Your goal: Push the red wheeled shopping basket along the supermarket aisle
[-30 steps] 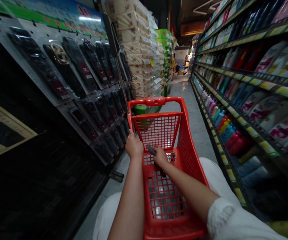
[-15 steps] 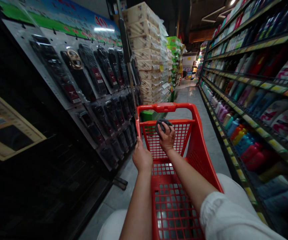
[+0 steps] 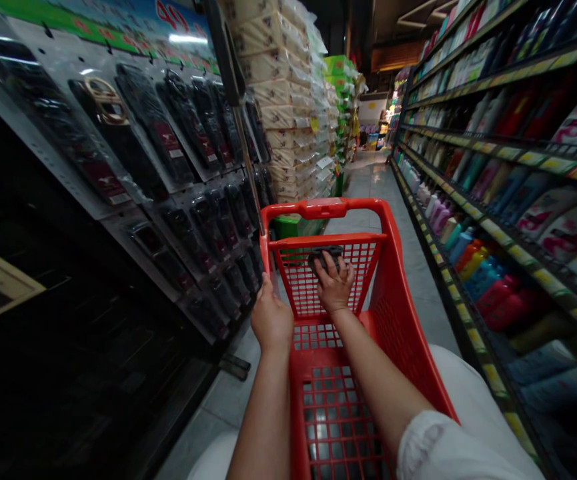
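Observation:
A red plastic shopping basket (image 3: 408, 300) with grid walls and a raised handle stands in front of me, between my knees. My left hand (image 3: 271, 317) is closed around its left rim, thumb on top. Inside the basket, my right hand (image 3: 334, 283) presses a dark grey cloth (image 3: 325, 257) against the upper part of the far grid panel (image 3: 305, 293). The fingers of that hand lie bent over the cloth. The basket floor (image 3: 335, 407) shows a coarse red grid with grey tiles below.
Packaged belts (image 3: 198, 133) hang on a rack at left, with a metal pole (image 3: 248, 160) beside the basket. Stacked tissue packs (image 3: 288, 100) stand behind it. Shelves of bottles (image 3: 493, 213) line the right side, and a tiled aisle (image 3: 373, 180) runs back between.
My right hand and the cloth have shifted slightly down on the far panel, the fingers now more spread. The view has moved a little; my left hand keeps its hold on the rim.

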Demonstrator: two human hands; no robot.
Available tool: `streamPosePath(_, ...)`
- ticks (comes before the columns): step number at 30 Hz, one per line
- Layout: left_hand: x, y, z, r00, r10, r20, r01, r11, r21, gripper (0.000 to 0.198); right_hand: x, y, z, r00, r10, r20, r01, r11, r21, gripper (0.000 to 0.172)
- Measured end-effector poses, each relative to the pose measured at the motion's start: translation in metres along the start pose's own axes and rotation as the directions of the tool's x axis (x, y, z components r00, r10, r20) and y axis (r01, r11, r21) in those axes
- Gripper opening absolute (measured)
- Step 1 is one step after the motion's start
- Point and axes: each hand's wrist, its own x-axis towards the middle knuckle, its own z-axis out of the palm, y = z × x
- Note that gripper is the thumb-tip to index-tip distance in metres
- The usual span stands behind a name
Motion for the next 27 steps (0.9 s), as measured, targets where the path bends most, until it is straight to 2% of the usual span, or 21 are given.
streamPosePath(1, 0.000, 0.000, -0.001, 1.000, -0.004, 0.005, 0.004, 1.000, -0.002, 0.059, -0.003, 0.007, -0.001, 0.992, 0.120, -0.037, -0.120, 0.993, -0.003, 0.059)
streamPosePath(3, -0.001, 0.001, -0.002, 1.000, -0.009, 0.014, 0.010, 1.000, -0.012, 0.059, -0.005, 0.020, -0.003, 0.936, 0.327, -0.128, -0.326, 0.945, 0.034, 0.061)
streamPosePath(4, -0.002, 0.001, -0.002, 1.000, -0.011, 0.015, 0.011, 1.000, -0.021, 0.059, -0.004, 0.025, -0.004, 0.901, 0.399, -0.170, -0.393, 0.917, 0.073, 0.062)
streamPosePath(6, -0.003, 0.002, -0.003, 1.000, -0.016, 0.013, 0.016, 0.999, -0.048, 0.059, 0.002, 0.032, -0.004, 0.849, 0.475, -0.231, -0.450, 0.880, 0.155, 0.062)
streamPosePath(8, -0.004, 0.002, -0.002, 1.000, -0.020, 0.005, 0.020, 0.997, -0.081, 0.060, 0.007, 0.028, -0.002, 0.838, 0.484, -0.252, -0.444, 0.873, 0.200, 0.061)
streamPosePath(11, -0.003, 0.000, -0.001, 1.000, -0.018, -0.001, 0.018, 0.991, -0.134, 0.060, 0.008, 0.001, 0.003, 0.884, 0.418, -0.207, -0.385, 0.904, 0.185, 0.060)
streamPosePath(14, -0.001, -0.002, 0.000, 1.000, -0.025, -0.002, 0.025, 0.987, -0.161, 0.059, 0.002, -0.038, 0.011, 0.967, 0.240, -0.084, -0.228, 0.964, 0.138, 0.062)
streamPosePath(16, 0.001, -0.004, 0.001, 1.000, -0.029, -0.004, 0.028, 0.987, -0.160, 0.058, -0.001, -0.056, 0.016, 0.994, 0.108, 0.010, -0.109, 0.989, 0.102, 0.067)
streamPosePath(18, 0.004, -0.005, 0.002, 1.000, -0.017, -0.010, 0.015, 0.987, -0.158, 0.058, -0.001, -0.060, 0.018, 0.997, 0.024, 0.074, -0.029, 0.997, 0.067, 0.070)
streamPosePath(21, 0.008, -0.006, 0.004, 1.000, 0.014, -0.016, -0.017, 0.987, -0.163, 0.058, -0.001, -0.041, 0.015, 0.995, -0.044, 0.084, 0.041, 0.999, 0.032, 0.070)
streamPosePath(23, 0.010, -0.005, 0.005, 1.000, 0.030, -0.009, -0.031, 0.986, -0.162, 0.058, -0.003, -0.020, 0.011, 0.999, -0.010, 0.036, 0.009, 1.000, 0.010, 0.068)
streamPosePath(25, 0.010, -0.004, 0.005, 0.999, 0.038, 0.006, -0.037, 0.988, -0.150, 0.059, -0.006, -0.001, 0.006, 0.989, 0.138, -0.050, -0.138, 0.990, 0.001, 0.067)
streamPosePath(27, 0.009, -0.003, 0.006, 0.999, 0.045, 0.016, -0.042, 0.991, -0.130, 0.060, -0.005, 0.012, 0.001, 0.932, 0.328, -0.153, -0.326, 0.944, 0.040, 0.065)
